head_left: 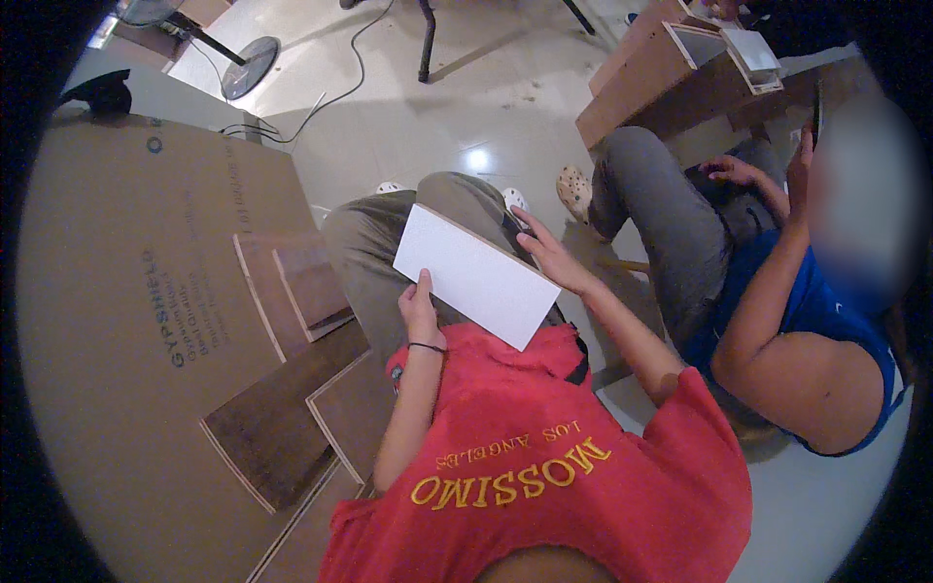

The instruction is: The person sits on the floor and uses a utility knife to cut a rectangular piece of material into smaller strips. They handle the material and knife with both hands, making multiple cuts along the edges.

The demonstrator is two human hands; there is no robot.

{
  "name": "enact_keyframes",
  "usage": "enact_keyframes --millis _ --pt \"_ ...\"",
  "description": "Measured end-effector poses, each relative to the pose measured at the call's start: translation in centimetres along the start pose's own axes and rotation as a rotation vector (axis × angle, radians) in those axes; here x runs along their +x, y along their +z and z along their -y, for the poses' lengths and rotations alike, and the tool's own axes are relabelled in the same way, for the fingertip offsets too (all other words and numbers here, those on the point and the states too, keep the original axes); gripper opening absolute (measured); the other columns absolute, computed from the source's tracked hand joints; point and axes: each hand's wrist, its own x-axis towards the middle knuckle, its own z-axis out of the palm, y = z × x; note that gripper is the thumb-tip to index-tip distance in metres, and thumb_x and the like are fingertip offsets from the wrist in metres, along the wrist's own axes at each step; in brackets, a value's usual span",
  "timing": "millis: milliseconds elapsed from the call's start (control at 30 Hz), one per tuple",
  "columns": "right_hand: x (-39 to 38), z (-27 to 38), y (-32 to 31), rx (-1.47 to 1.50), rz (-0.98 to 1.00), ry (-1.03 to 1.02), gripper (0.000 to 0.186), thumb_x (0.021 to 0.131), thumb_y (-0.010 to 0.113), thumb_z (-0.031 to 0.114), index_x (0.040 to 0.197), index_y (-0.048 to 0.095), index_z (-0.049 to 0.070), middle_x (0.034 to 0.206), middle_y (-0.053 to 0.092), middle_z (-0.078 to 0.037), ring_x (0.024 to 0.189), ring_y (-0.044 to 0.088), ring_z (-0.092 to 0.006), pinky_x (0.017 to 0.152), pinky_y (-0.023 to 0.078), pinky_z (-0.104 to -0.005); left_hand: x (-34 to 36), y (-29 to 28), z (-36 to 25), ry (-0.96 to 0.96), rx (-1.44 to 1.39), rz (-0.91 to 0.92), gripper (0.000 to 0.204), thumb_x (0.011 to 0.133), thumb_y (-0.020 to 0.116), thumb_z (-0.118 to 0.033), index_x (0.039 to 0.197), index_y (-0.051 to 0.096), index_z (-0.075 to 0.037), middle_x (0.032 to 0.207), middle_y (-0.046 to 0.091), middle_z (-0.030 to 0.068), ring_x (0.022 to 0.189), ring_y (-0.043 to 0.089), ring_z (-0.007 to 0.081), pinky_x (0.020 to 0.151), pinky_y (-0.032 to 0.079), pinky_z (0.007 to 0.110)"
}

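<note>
Dark wooden panels (282,428) on cardboard sheet (107,321); fan base (250,66) beyond.

The person, in a red shirt, sits on the floor and holds a white rectangular panel (476,275) over the knees. The left hand (421,311) grips its near lower edge, thumb on the face; the right hand (552,255) steadies the far edge with spread fingers. To the left lie brown wood-faced boards (282,428) on a large cardboard sheet (107,291). Another seated person (777,311) in blue is close on the right.
</note>
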Motion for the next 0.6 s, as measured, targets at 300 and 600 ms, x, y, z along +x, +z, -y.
enact_keyframes --millis 300,600 --pt "-0.7 -1.2 -1.2 -0.254 0.013 -0.126 0.054 0.101 0.043 0.024 0.149 0.029 0.003 0.153 0.03 -0.022 0.145 0.026 -0.0335 0.119 0.02 -0.0399 -4.3 2.2 -2.6 0.369 0.538 -0.13 0.067 0.087 0.07 -0.047 0.12 0.046 0.006 0.108 0.05 0.0173 0.095 0.051 0.0233 0.081 0.043 0.038" --pt "-2.0 -2.4 0.0 -0.154 -0.13 -0.07 0.049 0.101 0.042 0.022 0.146 0.036 0.003 0.149 0.038 -0.022 0.143 0.031 -0.0331 0.118 0.022 -0.0385 -2.2 4.9 -5.6 0.308 0.32 -0.127 0.049 0.099 0.054 -0.042 0.113 0.042 0.004 0.103 0.054 0.016 0.096 0.054 0.025 0.087 0.043 0.037"
